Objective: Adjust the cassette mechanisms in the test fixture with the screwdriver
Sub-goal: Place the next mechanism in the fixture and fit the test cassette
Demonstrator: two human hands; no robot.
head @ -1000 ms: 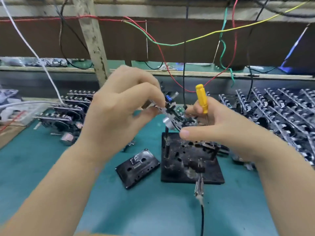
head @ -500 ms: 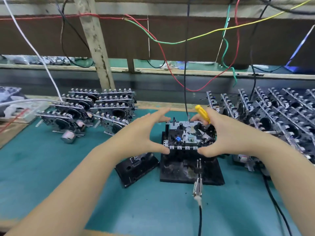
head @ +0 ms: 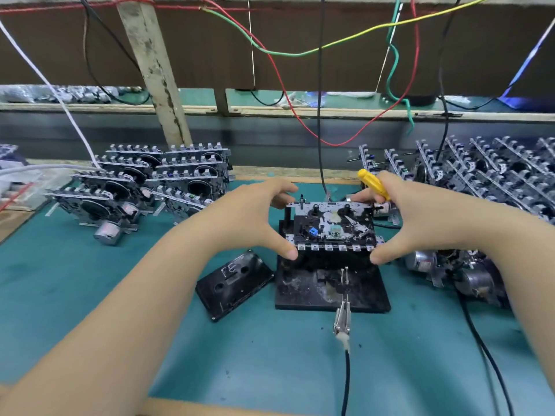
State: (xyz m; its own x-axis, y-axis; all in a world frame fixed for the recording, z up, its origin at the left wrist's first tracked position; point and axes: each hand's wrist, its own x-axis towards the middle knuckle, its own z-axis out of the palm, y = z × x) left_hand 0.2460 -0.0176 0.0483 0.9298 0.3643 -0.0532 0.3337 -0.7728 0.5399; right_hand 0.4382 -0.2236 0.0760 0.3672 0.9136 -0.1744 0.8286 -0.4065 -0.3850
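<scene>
A cassette mechanism (head: pixel 333 226) sits flat on the black test fixture (head: pixel 303 292) at the middle of the bench. My left hand (head: pixel 255 217) spans its left edge, thumb at the near corner and fingers at the far corner. My right hand (head: pixel 417 217) spans the right edge the same way, and holds a yellow-handled screwdriver (head: pixel 374 184) tucked between its fingers; the blade is hidden.
A black cassette tape (head: pixel 235 283) lies left of the fixture. An alligator clip (head: pixel 342 322) on a black cable lies at the fixture's near edge. Stacks of mechanisms stand at back left (head: pixel 144 184) and right (head: pixel 486 181). Wires hang overhead.
One second ago both hands held the mechanism in the air above the fixture. They lowered it onto the fixture, where it now lies flat, hands on both sides.
</scene>
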